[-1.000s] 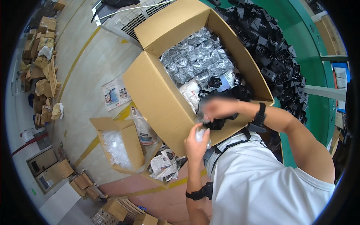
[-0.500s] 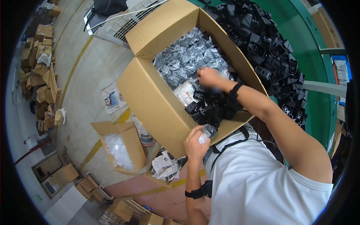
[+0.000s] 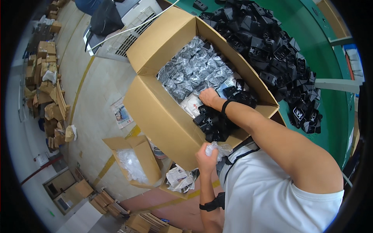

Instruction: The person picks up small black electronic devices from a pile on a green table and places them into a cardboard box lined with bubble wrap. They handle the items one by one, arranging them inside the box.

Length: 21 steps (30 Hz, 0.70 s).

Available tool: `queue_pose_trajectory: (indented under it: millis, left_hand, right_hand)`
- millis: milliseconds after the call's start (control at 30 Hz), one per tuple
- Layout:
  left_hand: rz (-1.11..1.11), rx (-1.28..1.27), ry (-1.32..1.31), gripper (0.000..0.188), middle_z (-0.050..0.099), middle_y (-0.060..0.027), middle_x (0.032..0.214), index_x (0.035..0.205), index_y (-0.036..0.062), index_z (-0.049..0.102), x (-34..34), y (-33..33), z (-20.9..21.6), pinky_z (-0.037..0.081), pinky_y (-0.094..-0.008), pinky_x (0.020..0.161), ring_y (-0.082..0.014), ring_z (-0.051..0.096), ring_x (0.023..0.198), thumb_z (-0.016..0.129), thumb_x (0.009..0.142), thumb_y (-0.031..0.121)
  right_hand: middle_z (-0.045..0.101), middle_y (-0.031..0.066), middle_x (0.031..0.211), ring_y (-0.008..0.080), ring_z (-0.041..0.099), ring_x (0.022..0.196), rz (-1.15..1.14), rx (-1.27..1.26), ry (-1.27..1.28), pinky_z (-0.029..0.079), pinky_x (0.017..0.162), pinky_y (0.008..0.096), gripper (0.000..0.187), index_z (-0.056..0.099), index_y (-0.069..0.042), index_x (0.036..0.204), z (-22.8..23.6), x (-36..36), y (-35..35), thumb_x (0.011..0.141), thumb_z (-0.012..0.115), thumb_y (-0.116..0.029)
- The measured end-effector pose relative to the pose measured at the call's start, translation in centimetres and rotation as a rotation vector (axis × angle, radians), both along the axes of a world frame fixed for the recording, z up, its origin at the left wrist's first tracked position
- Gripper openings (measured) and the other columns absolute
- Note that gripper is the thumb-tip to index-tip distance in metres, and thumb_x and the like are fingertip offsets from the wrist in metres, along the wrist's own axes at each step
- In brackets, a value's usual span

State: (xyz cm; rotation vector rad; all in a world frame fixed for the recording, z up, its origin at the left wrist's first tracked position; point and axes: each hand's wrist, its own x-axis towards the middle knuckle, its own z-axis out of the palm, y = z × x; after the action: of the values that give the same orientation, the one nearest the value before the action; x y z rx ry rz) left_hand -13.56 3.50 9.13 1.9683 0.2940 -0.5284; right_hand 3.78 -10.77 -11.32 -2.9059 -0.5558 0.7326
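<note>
Carton (image 3: 161, 120): bagged pcs (image 3: 190, 66), blk parts (image 3: 214, 123), R hand (image 3: 209, 97); sm. box (image 3: 149, 161): plastic (image 3: 131, 165).

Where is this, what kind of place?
Probably a factory or warehouse. Lots of similar black parts are heaped on a green surface, a big open cardboard box holds many plastic-wrapped pieces, and more boxes are piled along the left.

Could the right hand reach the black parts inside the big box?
Probably yes: the right hand is inside the open box, beside the black parts, and nothing visibly blocks it.
</note>
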Motion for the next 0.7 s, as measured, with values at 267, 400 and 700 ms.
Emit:
queue_pose_trajectory:
  millis: [267, 400, 700]
  left_hand:
    - [0.148, -0.107, -0.143, 0.023, 0.064, -0.0076, 0.08, 0.097, 0.003, 0.063, 1.0, -1.4, -0.1, 0.048, -0.0288, 0.068, -0.0129, 0.06, 0.072, 0.063, 0.075, 0.011]
    - [0.047, -0.131, -0.029, 0.026, 0.064, -0.0059, 0.081, 0.102, 0.0045, 0.064, 1.5, -1.6, 0.2, 0.049, -0.0278, 0.069, -0.0125, 0.06, 0.072, 0.063, 0.077, 0.01]
    - [0.022, -0.122, 0.039, 0.026, 0.064, -0.0063, 0.082, 0.103, 0.003, 0.064, -0.1, -1.0, -0.5, 0.047, -0.0261, 0.067, -0.0095, 0.058, 0.072, 0.062, 0.078, 0.009]
  right_hand:
    - [0.07, 0.0125, 0.081, 0.0289, 0.07, 0.076, 0.02, 0.148, 0.007, 0.055, 0.065, 0.0403, 0.022, 0.071, -0.009, 0.079, 2.6, 0.2, -2.5, 0.084, 0.053, -0.02]
    - [0.068, 0.0149, 0.085, 0.03, 0.069, 0.074, -0.027, 0.249, -0.126, 0.054, 0.063, 0.0412, 0.022, 0.068, -0.007, 0.077, 1.4, -1.1, -2.2, 0.085, 0.051, -0.018]
    - [0.062, 0.0082, 0.09, 0.0248, 0.063, 0.087, 0.046, 0.3, -0.264, 0.053, 0.067, 0.0364, 0.018, 0.069, -0.008, 0.078, -1.3, -1.9, 0.0, 0.083, 0.054, -0.016]
